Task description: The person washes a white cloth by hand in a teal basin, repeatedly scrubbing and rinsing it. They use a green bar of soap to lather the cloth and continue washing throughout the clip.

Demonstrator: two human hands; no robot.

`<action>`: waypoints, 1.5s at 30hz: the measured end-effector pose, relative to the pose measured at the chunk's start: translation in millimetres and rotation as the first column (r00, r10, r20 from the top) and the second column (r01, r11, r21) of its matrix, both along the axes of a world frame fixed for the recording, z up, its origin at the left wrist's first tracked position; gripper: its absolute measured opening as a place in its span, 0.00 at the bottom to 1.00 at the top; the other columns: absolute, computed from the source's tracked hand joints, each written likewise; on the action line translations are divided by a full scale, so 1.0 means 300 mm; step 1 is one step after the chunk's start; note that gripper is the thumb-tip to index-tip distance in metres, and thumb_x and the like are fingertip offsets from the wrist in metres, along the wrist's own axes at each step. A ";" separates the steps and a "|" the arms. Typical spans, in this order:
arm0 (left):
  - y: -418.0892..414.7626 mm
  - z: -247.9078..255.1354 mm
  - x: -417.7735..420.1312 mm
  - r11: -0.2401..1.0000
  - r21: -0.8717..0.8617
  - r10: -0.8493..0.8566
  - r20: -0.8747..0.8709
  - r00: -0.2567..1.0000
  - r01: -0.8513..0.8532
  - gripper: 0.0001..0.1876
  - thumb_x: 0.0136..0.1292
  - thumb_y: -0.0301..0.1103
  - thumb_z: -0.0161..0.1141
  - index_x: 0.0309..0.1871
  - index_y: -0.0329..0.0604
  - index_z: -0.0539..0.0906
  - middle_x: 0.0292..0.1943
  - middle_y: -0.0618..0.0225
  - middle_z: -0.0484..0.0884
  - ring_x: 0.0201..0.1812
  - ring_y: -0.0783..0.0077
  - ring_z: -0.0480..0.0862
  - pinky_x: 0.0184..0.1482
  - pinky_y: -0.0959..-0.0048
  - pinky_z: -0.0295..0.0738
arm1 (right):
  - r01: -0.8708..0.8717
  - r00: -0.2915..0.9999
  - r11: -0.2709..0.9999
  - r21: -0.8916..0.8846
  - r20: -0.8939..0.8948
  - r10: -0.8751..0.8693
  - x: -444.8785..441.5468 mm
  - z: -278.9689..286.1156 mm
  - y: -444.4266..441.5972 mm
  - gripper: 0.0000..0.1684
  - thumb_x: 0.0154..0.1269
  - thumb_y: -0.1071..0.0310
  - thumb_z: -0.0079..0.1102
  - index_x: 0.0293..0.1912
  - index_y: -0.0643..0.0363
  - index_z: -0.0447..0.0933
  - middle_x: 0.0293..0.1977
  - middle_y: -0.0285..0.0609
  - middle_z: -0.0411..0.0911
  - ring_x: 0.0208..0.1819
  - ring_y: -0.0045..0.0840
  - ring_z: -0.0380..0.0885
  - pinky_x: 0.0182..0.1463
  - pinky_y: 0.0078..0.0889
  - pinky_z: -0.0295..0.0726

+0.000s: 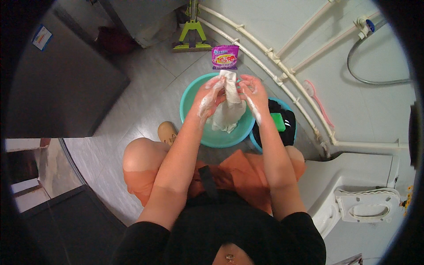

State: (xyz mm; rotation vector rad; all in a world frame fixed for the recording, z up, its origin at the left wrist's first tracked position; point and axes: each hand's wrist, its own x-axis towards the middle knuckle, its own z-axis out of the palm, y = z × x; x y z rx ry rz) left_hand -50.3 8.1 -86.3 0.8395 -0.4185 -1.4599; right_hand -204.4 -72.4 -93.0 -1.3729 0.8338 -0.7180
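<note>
Suds coat both of my hands above a turquoise plastic basin (pixel 187 124). My left hand (pixel 209 95) grips a wet white cloth (pixel 231 89) along its left side, and the cloth's top end sticks up past the fingers. At the cloth's right edge, my right hand (pixel 255 91) has its fingertips curled against the fabric; part of this grip is hidden. The lower part of the cloth hangs bunched into the basin. Beside it, partly under my right forearm, a blue basin (pixel 255 139) holds dark clothing (pixel 289 122) with a green block (pixel 278 122) on top.
A purple packet (pixel 225 57) stands behind the basin, near a green-framed mop (pixel 192 33). White pipes (pixel 255 39) run along the wall, with a pink-handled brush (pixel 319 102) leaning there. At right is a white toilet (pixel 367 205); a dark cabinet (pixel 66 86) stands left. A tan shoe (pixel 167 132) shows by my left knee.
</note>
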 end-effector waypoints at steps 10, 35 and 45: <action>0.024 0.065 -0.015 0.991 -0.067 -0.097 0.212 0.972 0.113 0.21 0.71 0.45 0.51 0.61 0.43 0.74 0.52 0.68 0.79 0.53 0.73 0.78 0.58 0.68 0.71 | -0.272 0.877 0.878 -0.394 -0.478 0.057 -0.002 0.048 0.025 0.26 0.50 0.64 0.63 0.49 0.64 0.75 0.42 0.48 0.80 0.41 0.33 0.80 0.48 0.33 0.77; -0.003 0.059 -0.073 0.988 0.060 0.146 -0.017 0.989 -0.145 0.17 0.71 0.49 0.51 0.44 0.42 0.77 0.35 0.70 0.78 0.40 0.74 0.77 0.46 0.73 0.71 | 0.102 0.888 0.995 0.006 0.450 -0.094 -0.015 0.051 -0.067 0.16 0.69 0.64 0.49 0.52 0.62 0.70 0.48 0.39 0.73 0.48 0.26 0.73 0.54 0.28 0.72; 0.013 -0.054 -0.057 0.949 0.236 0.223 -0.038 0.974 -0.208 0.20 0.71 0.51 0.49 0.44 0.42 0.77 0.35 0.66 0.78 0.35 0.70 0.77 0.36 0.68 0.73 | -0.065 0.964 0.652 -0.755 -0.217 -0.155 0.168 0.164 0.279 0.11 0.66 0.59 0.51 0.45 0.51 0.74 0.34 0.50 0.80 0.41 0.54 0.77 0.53 0.44 0.72</action>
